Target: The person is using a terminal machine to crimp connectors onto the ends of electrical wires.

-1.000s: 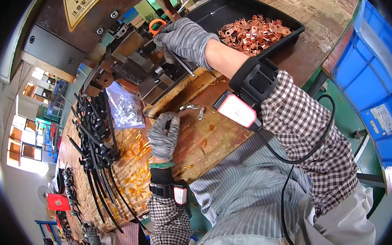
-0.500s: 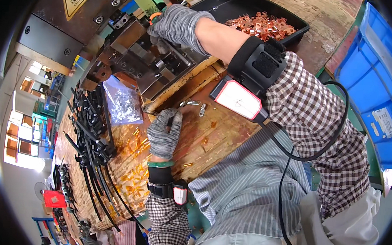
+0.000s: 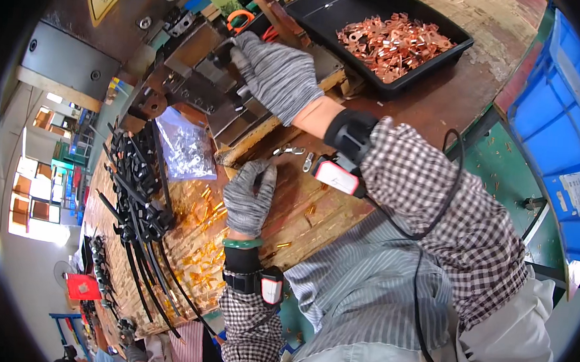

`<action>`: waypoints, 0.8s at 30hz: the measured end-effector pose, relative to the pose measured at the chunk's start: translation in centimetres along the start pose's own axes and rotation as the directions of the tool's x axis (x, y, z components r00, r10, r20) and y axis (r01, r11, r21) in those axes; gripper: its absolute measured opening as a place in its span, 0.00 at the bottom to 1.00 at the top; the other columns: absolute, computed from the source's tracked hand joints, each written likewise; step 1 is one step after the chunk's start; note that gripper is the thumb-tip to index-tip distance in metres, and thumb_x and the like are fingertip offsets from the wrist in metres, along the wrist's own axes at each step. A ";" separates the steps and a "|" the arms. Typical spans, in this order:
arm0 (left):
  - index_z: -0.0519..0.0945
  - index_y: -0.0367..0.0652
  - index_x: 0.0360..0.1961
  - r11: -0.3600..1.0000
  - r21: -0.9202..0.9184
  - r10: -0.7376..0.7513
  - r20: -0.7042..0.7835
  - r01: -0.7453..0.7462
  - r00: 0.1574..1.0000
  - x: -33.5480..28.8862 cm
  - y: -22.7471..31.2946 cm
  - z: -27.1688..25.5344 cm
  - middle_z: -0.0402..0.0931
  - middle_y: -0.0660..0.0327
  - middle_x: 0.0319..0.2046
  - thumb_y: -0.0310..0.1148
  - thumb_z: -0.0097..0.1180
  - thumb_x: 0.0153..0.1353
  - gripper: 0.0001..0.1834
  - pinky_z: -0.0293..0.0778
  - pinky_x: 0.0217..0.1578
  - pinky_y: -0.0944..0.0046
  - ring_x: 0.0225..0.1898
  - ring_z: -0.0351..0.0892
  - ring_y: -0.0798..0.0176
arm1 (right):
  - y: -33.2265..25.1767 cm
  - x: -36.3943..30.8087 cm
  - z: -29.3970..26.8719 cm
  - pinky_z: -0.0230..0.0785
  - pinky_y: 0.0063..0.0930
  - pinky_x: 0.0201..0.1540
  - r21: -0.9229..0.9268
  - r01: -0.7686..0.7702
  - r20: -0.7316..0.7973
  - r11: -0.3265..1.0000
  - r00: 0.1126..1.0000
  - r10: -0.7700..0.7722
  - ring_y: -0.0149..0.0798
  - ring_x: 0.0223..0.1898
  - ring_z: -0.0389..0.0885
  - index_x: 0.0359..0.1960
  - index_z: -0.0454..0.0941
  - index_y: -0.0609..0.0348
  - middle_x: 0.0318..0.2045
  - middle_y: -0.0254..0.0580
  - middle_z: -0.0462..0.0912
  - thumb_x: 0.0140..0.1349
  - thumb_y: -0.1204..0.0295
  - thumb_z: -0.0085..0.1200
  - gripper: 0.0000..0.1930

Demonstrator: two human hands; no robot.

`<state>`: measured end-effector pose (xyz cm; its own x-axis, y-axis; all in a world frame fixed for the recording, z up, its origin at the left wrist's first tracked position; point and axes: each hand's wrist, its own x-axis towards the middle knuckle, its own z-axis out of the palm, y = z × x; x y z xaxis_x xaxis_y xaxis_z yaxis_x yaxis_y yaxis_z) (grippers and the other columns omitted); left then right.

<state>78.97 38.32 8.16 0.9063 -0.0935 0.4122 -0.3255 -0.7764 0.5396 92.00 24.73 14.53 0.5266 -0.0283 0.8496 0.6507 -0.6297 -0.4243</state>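
Note:
My right hand (image 3: 278, 73), in a grey striped knit glove, reaches over the dark metal tooling block (image 3: 206, 86) of a machine. Its fingers are bent against the block, and whatever they pinch is hidden. On the wooden bench (image 3: 281, 210), just in front of the tooling's wooden support (image 3: 256, 138), rests my left hand (image 3: 249, 198) in a matching glove. A gap shows between its thumb and fingers, with nothing visible in it. Small silvery metal terminals (image 3: 289, 151) lie beside it. An orange looped handle (image 3: 240, 21) sits beyond my right hand.
A black tray (image 3: 392, 88) of copper terminals (image 3: 394, 47) stands far right. Left of my left hand lie a clear bag of metal parts (image 3: 184, 147), black cables (image 3: 136, 198) and scattered amber pieces (image 3: 202, 258). A blue bin (image 3: 562, 125) stands at the right.
My right hand has drawn back toward me across the tooling, uncovering the orange looped handle and a brown upright bar. The left hand stays at its place on the bench.

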 end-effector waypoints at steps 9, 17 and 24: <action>0.76 0.38 0.31 0.999 -0.017 0.034 -0.030 -0.034 0.999 -0.2 -0.2 0.0 0.76 0.56 0.24 0.30 0.56 0.53 0.07 0.72 0.29 0.68 0.25 0.77 0.63 | 1.5 2.7 -3.8 0.70 0.26 0.29 0.208 -0.254 0.329 0.945 0.927 0.177 0.37 0.23 0.78 0.35 0.78 0.61 0.22 0.43 0.80 0.56 0.61 0.52 0.15; 0.77 0.39 0.31 1.000 -0.022 0.014 -0.030 -0.014 0.999 0.0 0.2 -0.1 0.76 0.56 0.24 0.30 0.56 0.53 0.07 0.72 0.29 0.68 0.25 0.77 0.63 | 0.1 4.9 -5.1 0.65 0.19 0.16 0.335 -0.726 0.715 0.601 0.611 0.340 0.26 0.16 0.75 0.31 0.79 0.56 0.18 0.33 0.79 0.54 0.62 0.56 0.11; 0.77 0.39 0.31 1.000 0.016 0.023 -0.034 -0.022 0.999 -0.2 0.2 -0.2 0.76 0.56 0.24 0.30 0.56 0.53 0.06 0.72 0.29 0.68 0.25 0.77 0.64 | 0.1 6.5 -5.9 0.65 0.17 0.14 0.258 -0.727 0.840 0.636 0.493 0.224 0.25 0.19 0.75 0.29 0.79 0.57 0.19 0.34 0.79 0.57 0.63 0.50 0.11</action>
<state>78.66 38.29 8.35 0.8890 -0.0899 0.4490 -0.3412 -0.7839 0.5186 92.26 19.92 21.81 0.8652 0.4977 0.0612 0.1720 -0.1800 -0.9685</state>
